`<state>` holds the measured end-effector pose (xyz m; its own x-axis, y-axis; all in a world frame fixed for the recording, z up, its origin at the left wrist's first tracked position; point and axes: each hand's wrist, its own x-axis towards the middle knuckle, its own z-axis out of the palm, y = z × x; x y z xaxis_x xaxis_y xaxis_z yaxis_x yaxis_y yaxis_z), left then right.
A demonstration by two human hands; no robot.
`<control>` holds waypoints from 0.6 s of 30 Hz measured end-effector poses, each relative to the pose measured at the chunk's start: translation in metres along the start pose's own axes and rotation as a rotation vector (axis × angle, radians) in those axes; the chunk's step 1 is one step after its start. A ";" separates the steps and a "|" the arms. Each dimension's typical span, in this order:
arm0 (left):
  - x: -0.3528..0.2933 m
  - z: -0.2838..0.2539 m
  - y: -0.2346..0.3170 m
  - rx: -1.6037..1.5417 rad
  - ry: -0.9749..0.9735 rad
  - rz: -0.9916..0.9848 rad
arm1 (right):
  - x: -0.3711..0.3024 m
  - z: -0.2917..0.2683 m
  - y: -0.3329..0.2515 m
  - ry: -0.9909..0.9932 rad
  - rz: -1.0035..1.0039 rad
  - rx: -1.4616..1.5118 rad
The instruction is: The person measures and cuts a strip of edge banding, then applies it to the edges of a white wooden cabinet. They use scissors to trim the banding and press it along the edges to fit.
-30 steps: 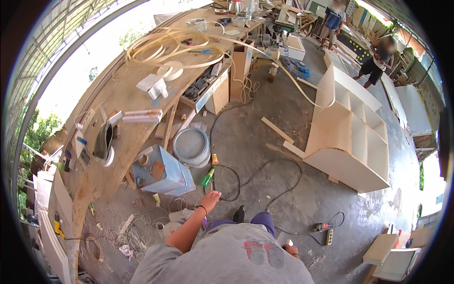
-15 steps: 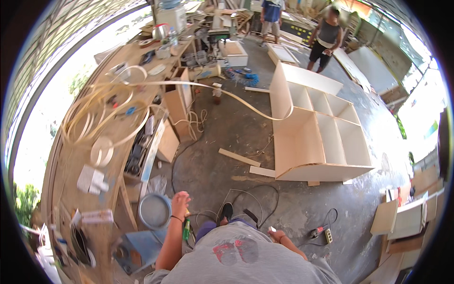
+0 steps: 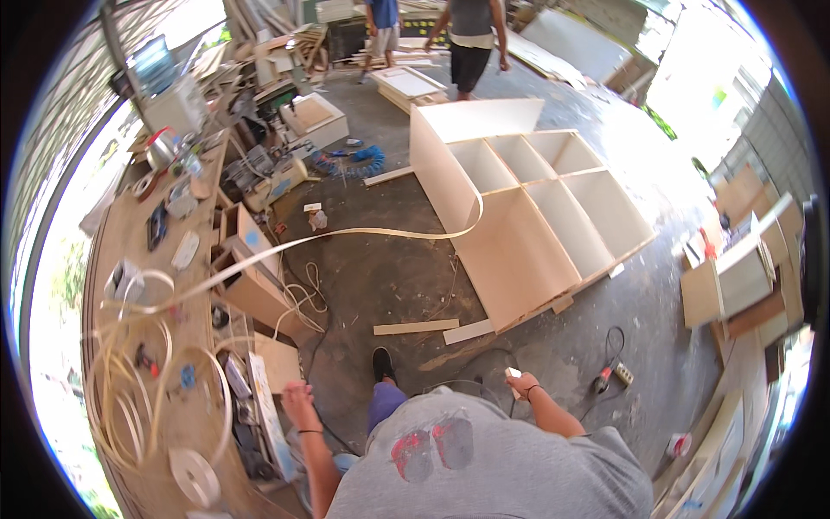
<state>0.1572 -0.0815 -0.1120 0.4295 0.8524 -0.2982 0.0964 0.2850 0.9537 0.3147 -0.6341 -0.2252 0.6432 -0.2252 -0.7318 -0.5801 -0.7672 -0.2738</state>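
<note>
A small white block (image 3: 513, 373) is gripped at the fingertips of the right hand (image 3: 524, 385), above the floor and to the right of the torso. The left hand (image 3: 298, 405) is held with loosely bent fingers beside the open tool compartment (image 3: 272, 424) under the wooden surface (image 3: 130, 229); nothing is seen in it, though whether its fingertips meet cannot be told. The block is judged light and stiff, best held by its narrow sides; its material cannot be made out. The pale edging strip (image 3: 346, 232), stretched from the surface to the divided cabinet (image 3: 519, 259), looks thin and springy, and should be supported along its length.
</note>
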 end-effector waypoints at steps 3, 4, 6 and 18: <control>0.038 0.058 -0.006 0.014 -0.209 -0.207 | -0.023 0.023 -0.024 0.063 0.100 -0.019; 0.048 0.075 -0.008 0.052 -0.304 -0.250 | -0.029 0.024 -0.041 0.026 0.125 -0.066; 0.058 0.103 -0.011 0.166 -0.420 -0.346 | -0.042 0.026 -0.077 0.058 0.135 -0.101; 0.128 0.257 -0.005 0.235 -0.671 -0.592 | 0.021 -0.039 -0.204 0.163 0.024 -0.089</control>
<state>0.4422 -0.0861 -0.1452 0.6747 0.1428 -0.7242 0.6146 0.4346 0.6583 0.4663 -0.5057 -0.1601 0.7066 -0.3330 -0.6243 -0.5542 -0.8091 -0.1957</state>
